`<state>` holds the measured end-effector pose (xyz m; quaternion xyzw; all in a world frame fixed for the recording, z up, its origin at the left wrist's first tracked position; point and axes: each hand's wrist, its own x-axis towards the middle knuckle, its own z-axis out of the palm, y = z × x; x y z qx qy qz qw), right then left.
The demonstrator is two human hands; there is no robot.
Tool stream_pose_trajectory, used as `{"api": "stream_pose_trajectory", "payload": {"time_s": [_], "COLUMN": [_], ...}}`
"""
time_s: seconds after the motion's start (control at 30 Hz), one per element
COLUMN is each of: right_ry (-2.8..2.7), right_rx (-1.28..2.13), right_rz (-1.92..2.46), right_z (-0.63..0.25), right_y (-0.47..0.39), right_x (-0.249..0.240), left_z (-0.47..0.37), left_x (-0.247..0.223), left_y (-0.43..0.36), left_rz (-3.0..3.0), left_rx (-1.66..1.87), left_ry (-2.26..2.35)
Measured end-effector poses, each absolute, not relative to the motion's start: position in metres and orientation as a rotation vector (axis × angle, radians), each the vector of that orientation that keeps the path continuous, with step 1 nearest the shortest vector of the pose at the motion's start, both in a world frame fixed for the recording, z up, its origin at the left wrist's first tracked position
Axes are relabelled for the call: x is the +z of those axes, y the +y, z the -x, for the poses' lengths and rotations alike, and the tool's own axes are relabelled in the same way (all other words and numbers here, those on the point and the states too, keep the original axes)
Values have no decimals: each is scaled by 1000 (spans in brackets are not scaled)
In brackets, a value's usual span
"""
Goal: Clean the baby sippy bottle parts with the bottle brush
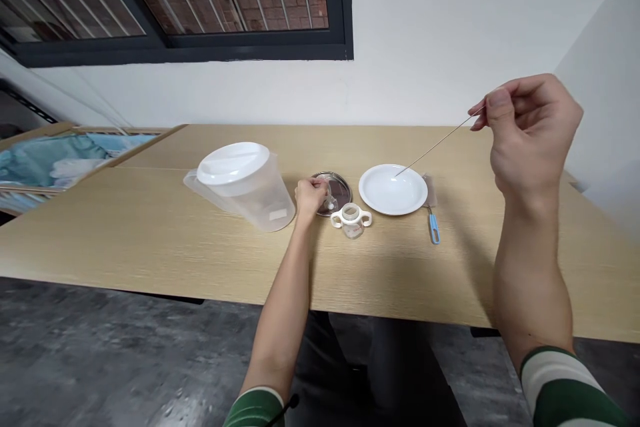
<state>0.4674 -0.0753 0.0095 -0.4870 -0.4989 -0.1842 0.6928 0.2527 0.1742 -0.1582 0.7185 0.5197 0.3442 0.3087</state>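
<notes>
My right hand is raised above the right of the table, thumb and fingers pinching one end of a thin, straight stick. The stick slants down to the left, its far end over the white plate; contact with the plate is unclear. Lower on the left, my left hand has its fingers closed on a small clear piece of unclear kind. This piece is over a round metal dish. Close by stands a small clear bottle with a white two-handled ring.
A translucent pitcher with a white lid stands left of my left hand. A blue-handled tool lies beside the plate, its flat head partly behind the rim. A wooden-framed bin with bluish fabric adjoins the wooden table at far left.
</notes>
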Motion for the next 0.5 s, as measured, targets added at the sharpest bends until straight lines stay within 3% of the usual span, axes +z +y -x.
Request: {"api": "stream_pose_trajectory", "payload": {"time_s": [0.5], "right_ry": [-1152], "right_rx": [-91], "right_rz": [1276], "right_z": [-469], "right_y": [-30], "right_x": [-27], "left_z": [-252], "left_x": [-160], "left_y": [175], "left_rz": [-2103], "left_rx": [657], "left_ry": [1734]}}
